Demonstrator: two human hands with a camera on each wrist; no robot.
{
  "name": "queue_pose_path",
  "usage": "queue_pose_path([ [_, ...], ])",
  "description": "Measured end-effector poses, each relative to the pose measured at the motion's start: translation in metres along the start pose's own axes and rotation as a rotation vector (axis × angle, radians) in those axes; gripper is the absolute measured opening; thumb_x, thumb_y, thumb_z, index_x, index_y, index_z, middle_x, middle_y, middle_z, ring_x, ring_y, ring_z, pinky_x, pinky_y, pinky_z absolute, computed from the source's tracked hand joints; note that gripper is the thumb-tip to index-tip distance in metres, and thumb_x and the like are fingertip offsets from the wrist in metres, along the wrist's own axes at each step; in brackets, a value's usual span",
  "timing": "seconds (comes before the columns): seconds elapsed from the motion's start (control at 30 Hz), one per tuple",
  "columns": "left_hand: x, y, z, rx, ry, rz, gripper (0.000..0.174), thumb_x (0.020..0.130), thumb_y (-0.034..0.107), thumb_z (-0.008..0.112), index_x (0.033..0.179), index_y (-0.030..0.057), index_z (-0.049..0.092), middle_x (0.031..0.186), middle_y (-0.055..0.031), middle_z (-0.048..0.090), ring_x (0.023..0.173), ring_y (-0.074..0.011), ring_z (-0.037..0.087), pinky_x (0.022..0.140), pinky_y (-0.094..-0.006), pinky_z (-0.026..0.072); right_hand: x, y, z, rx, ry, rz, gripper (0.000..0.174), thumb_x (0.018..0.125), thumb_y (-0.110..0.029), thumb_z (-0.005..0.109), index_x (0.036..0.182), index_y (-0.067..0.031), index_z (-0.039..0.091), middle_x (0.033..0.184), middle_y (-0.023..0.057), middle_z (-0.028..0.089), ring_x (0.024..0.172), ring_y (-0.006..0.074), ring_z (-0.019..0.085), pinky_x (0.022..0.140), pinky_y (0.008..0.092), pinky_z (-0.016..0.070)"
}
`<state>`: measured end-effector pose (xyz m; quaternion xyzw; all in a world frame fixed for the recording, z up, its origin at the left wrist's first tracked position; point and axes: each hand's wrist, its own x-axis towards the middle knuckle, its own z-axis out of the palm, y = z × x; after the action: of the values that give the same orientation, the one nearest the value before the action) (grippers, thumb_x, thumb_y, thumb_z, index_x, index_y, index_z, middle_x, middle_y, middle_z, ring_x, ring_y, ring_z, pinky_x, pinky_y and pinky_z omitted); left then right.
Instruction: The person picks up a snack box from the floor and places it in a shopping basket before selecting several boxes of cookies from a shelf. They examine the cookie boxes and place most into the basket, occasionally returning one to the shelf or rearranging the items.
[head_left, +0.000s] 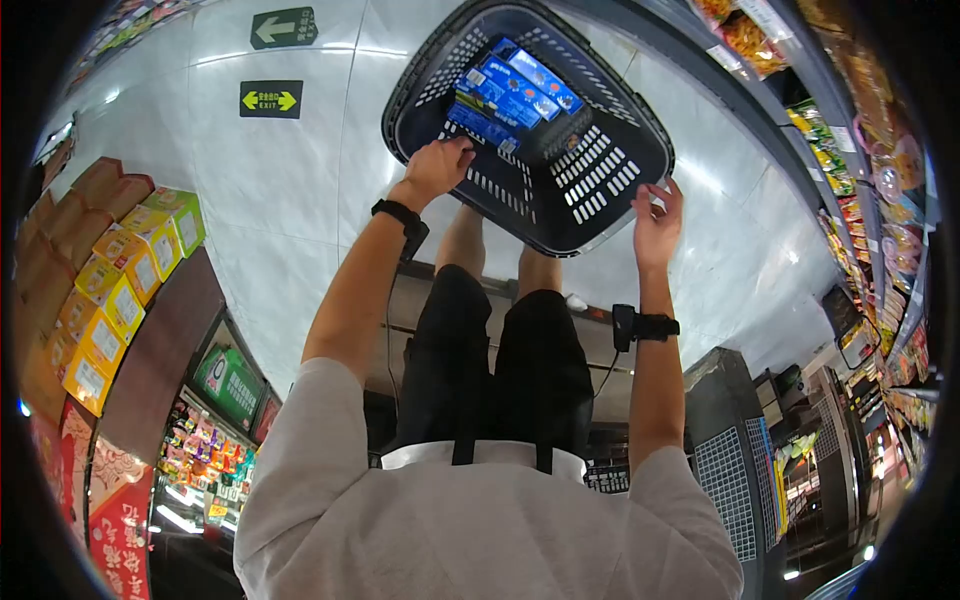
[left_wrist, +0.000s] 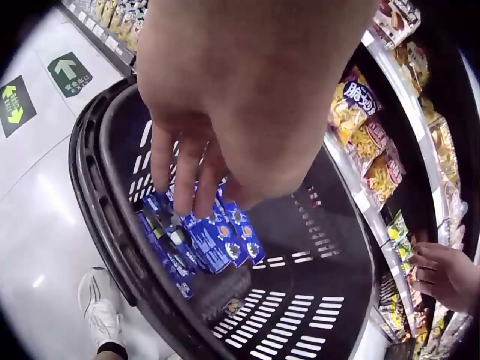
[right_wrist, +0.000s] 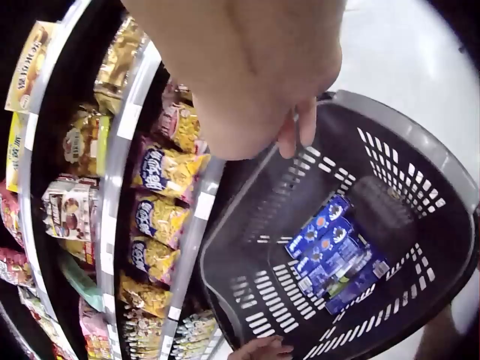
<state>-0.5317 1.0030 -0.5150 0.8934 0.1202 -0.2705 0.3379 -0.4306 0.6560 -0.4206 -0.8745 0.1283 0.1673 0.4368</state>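
A black slotted shopping basket (head_left: 640, 150) stands before me with its top open. Inside, against its far left part, lie several blue printed boxes (head_left: 515, 90), seen also in the left wrist view as a blue stack (left_wrist: 214, 240). My left hand (head_left: 437, 168) hovers over the near left rim, its loose fingers pointing down into the basket above the boxes. Beside the right corner of the rim is my right hand (head_left: 658, 225), fingers loosely bent with nothing between them. The right wrist view has its fingertips overlapping the basket's edge.
Shelves with snack bags (head_left: 752, 45) run along the right, close to the basket. Yellow cartons (head_left: 105, 335) are stacked at the left. Green exit signs (head_left: 271, 99) mark the pale tiled floor (head_left: 300, 190). A dark grey cabinet (head_left: 725, 440) stands at the lower right.
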Motion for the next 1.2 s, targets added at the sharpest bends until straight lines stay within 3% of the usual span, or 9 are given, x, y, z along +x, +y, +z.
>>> queue_pose_path([
  [0.13,0.004,-0.011,0.027,-0.01,-0.034,-0.004,0.02,0.096,0.025,0.062,0.106,0.0085,0.068,0.093,-0.0187,0.073,0.087,-0.0409,0.07,0.074,-0.0499,0.0568,0.002,0.047,0.032,-0.12,-0.075,-0.063,0.045,0.093,-0.016,0.073,0.132,-0.0001,0.056,0.095,0.0108,0.074,0.072,0.0131,0.066,0.068,0.0299,0.0544],
  [0.4,0.002,0.004,0.042,0.012,-0.106,-0.086,0.028,0.095,0.028,0.063,0.114,0.0076,0.069,0.096,-0.0209,0.073,0.092,-0.0401,0.071,0.08,-0.0488,0.057,0.009,0.095,0.035,-0.095,-0.278,0.102,0.036,0.092,-0.02,0.074,0.119,0.0021,0.066,0.093,0.0128,0.074,0.076,0.0169,0.071,0.068,0.0309,0.0552],
  [0.5,0.005,0.005,0.05,-0.034,-0.148,-0.166,0.028,0.094,0.033,0.061,0.111,0.0119,0.069,0.094,-0.0202,0.073,0.091,-0.0414,0.07,0.083,-0.0505,0.0567,0.014,0.104,0.032,-0.05,-0.393,0.176,0.037,0.092,-0.022,0.074,0.118,0.0027,0.066,0.093,0.015,0.074,0.076,0.0187,0.072,0.069,0.0317,0.0557],
  [0.63,0.011,-0.006,0.064,-0.109,-0.098,-0.192,0.027,0.095,0.032,0.06,0.108,0.0102,0.069,0.095,-0.021,0.073,0.092,-0.0417,0.07,0.083,-0.0504,0.0568,0.032,0.113,0.033,-0.13,-0.454,0.184,0.037,0.092,-0.023,0.073,0.117,0.0031,0.067,0.094,0.0172,0.074,0.077,0.0207,0.073,0.07,0.0327,0.0557],
  [0.7,0.013,-0.007,0.069,-0.016,-0.102,-0.266,0.026,0.095,0.029,0.062,0.109,0.0092,0.071,0.096,-0.0184,0.074,0.093,-0.0387,0.071,0.08,-0.0477,0.058,0.044,0.116,0.032,-0.186,-0.498,0.212,0.038,0.092,-0.025,0.072,0.118,0.0024,0.067,0.097,0.0166,0.075,0.08,0.0218,0.074,0.073,0.0344,0.0561],
  [0.83,0.019,0.007,0.066,-0.036,-0.102,-0.312,0.027,0.096,0.03,0.06,0.11,0.0098,0.07,0.095,-0.0192,0.074,0.092,-0.0391,0.071,0.082,-0.0487,0.0576,0.076,0.111,0.036,-0.327,-0.495,0.107,0.037,0.094,-0.022,0.072,0.122,0.0001,0.065,0.09,0.0095,0.073,0.073,0.0158,0.07,0.068,0.0297,0.0536],
  [0.9,0.026,0.016,0.065,-0.015,-0.157,-0.328,0.028,0.096,0.032,0.057,0.109,0.0093,0.069,0.097,-0.0202,0.073,0.094,-0.0399,0.071,0.084,-0.0495,0.0572,0.095,0.114,0.039,-0.368,-0.458,-0.045,0.039,0.09,-0.028,0.071,0.118,-0.0017,0.067,0.1,0.0155,0.075,0.091,0.0301,0.073,0.084,0.0395,0.0549],
  [0.93,0.031,0.02,0.065,0.016,-0.221,-0.336,0.03,0.097,0.034,0.055,0.108,0.0088,0.069,0.099,-0.0212,0.073,0.097,-0.0407,0.07,0.086,-0.0504,0.0568,0.107,0.113,0.043,-0.418,-0.485,-0.002,0.038,0.09,-0.029,0.071,0.117,-0.0025,0.068,0.102,0.0153,0.075,0.097,0.032,0.072,0.087,0.0408,0.0542],
  [1.2,0.054,0.011,0.09,0.093,-0.248,-0.278,0.03,0.099,0.032,0.054,0.109,0.0075,0.067,0.095,-0.0214,0.073,0.093,-0.0404,0.071,0.082,-0.0507,0.058,0.141,0.119,0.092,-0.52,-0.634,-0.044,0.043,0.092,-0.035,0.07,0.123,-0.007,0.063,0.103,0.0154,0.075,0.1,0.0357,0.07,0.088,0.0444,0.0538],
])
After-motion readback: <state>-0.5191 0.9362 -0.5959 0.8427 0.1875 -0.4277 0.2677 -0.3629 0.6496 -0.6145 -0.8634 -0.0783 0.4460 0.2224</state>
